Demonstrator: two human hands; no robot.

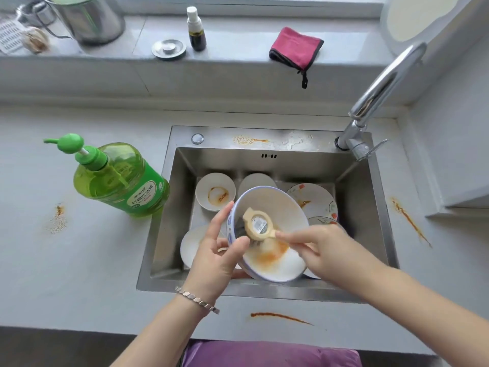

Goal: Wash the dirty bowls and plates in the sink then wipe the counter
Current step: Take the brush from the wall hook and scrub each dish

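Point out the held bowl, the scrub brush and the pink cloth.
bowl (275, 202): head view, on its clean inner wall near the far rim.
scrub brush (258, 225): head view, on the labelled back of its round head.
pink cloth (295, 46): head view, on its folded top face.

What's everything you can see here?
Stainless steel sink: one, silver, in counter.
Curved chrome tap: one, silver, sink's back right.
Green plastic soap pump bottle: one, green, left of sink.
Folded pink cloth: one, pink, back ledge.
Small dark white-capped bottle: one, back ledge.
Round metal plug: one, silver, back ledge.
Dirty white dishes: at least four, inside sink.
Orange smears: several, on counter.
Blue-patterned white bowl: one, held over sink.
Beige brush: one, inside held bowl.
Left hand: grips bowl.
Right hand: holds brush.
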